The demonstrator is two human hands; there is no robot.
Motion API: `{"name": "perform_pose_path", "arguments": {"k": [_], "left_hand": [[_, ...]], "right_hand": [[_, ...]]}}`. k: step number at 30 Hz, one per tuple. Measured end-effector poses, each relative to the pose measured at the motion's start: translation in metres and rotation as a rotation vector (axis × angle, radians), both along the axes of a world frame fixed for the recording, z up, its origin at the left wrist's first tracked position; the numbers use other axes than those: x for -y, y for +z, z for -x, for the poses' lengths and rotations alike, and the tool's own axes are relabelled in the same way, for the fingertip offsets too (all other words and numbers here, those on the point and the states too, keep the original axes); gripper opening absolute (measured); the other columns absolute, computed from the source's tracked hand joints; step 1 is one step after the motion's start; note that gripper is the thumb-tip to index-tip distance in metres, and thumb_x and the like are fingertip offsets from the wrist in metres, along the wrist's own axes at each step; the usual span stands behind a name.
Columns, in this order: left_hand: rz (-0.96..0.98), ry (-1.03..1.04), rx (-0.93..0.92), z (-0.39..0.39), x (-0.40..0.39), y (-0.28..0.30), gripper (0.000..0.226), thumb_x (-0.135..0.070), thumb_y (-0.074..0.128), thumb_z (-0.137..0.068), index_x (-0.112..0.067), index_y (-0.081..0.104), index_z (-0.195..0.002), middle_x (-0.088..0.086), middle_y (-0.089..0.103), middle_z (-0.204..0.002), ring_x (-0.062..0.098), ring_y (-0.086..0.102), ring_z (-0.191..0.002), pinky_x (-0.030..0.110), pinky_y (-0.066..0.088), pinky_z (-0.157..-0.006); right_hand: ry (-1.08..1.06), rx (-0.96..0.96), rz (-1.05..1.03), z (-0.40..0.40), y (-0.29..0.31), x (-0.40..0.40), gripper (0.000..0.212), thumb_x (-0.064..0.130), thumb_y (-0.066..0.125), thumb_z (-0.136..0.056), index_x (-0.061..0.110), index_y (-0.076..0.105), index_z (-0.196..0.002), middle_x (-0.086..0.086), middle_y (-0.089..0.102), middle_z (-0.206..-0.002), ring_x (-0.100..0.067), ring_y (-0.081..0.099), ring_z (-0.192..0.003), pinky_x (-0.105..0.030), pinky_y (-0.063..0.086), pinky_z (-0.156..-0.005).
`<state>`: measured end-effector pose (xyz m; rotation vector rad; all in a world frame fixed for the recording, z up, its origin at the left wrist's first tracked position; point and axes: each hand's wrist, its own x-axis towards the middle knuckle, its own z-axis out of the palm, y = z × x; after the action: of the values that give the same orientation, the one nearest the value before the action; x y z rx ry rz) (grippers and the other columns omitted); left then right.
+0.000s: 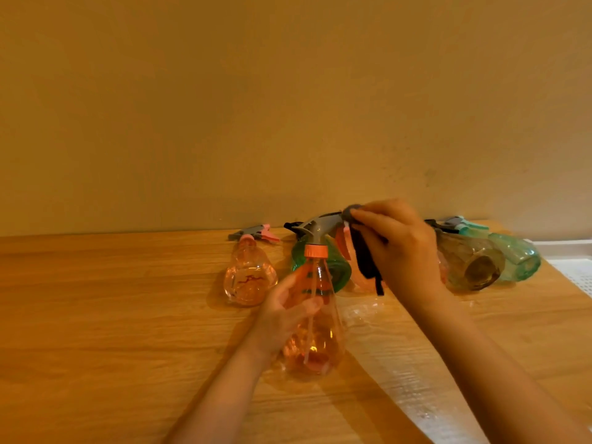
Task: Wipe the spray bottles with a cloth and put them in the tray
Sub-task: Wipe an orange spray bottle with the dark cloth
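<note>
An orange see-through spray bottle [315,328] with a grey trigger head stands upright at the middle of the wooden table [112,315]. My left hand [285,312] grips its body from the left. My right hand [397,245] holds a dark cloth [366,261] and presses it against the nozzle end of the grey head. The cloth's loose end hangs down below my fingers. A white tray [573,267] shows at the right edge of the table.
Several other spray bottles lie on their sides along the wall: a pink one [250,277] on the left, a green one [336,270] behind the held bottle, a brownish one [471,264] and a teal one [515,257] on the right. Clear plastic wrap [400,363] lies on the table.
</note>
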<state>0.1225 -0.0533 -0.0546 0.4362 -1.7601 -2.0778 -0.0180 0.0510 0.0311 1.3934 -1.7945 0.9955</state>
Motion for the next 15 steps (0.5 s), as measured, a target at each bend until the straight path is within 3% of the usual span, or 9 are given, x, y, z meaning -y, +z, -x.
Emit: {"name": "perform_pose_path", "arguments": {"k": [5,9,13,15], "left_hand": [[-0.006,-0.015,-0.001,-0.001,-0.001,-0.001,0.061,-0.042,0.074,-0.052,-0.032,0.06,-0.111,-0.01,0.073,-0.102,0.013,0.068,-0.099,0.028,0.054,-0.079],[-0.037,-0.021,-0.004,-0.003,-0.001,-0.004,0.065,-0.041,0.074,-0.051,-0.028,0.059,-0.112,-0.007,0.073,-0.1,0.014,0.069,-0.097,0.026,0.054,-0.075],[-0.06,-0.011,-0.014,-0.003,0.001,-0.005,0.066,-0.041,0.074,-0.052,-0.026,0.059,-0.115,-0.006,0.073,-0.1,0.017,0.068,-0.099,0.03,0.054,-0.078],[-0.064,-0.021,-0.015,-0.002,0.002,-0.005,0.066,-0.04,0.072,-0.052,-0.024,0.058,-0.115,-0.007,0.073,-0.101,0.015,0.069,-0.098,0.028,0.055,-0.075]], "right_hand": [[0.055,-0.073,-0.105,0.006,0.001,0.024,0.016,0.004,0.063,-0.078,-0.003,0.071,-0.09,-0.015,0.067,-0.086,-0.027,0.061,-0.081,-0.027,0.049,-0.068],[0.052,-0.048,-0.09,0.004,-0.019,0.017,0.018,0.0,0.065,-0.076,-0.003,0.071,-0.092,-0.014,0.066,-0.088,-0.017,0.051,-0.087,-0.023,0.041,-0.074],[0.061,-0.051,-0.141,-0.001,-0.043,0.003,0.015,0.006,0.062,-0.081,-0.002,0.071,-0.09,-0.013,0.067,-0.089,-0.021,0.057,-0.086,-0.027,0.045,-0.073],[0.066,-0.016,-0.078,-0.001,-0.038,-0.005,0.022,0.012,0.056,-0.084,-0.003,0.071,-0.089,-0.014,0.067,-0.088,-0.018,0.055,-0.086,-0.024,0.046,-0.076]]}}
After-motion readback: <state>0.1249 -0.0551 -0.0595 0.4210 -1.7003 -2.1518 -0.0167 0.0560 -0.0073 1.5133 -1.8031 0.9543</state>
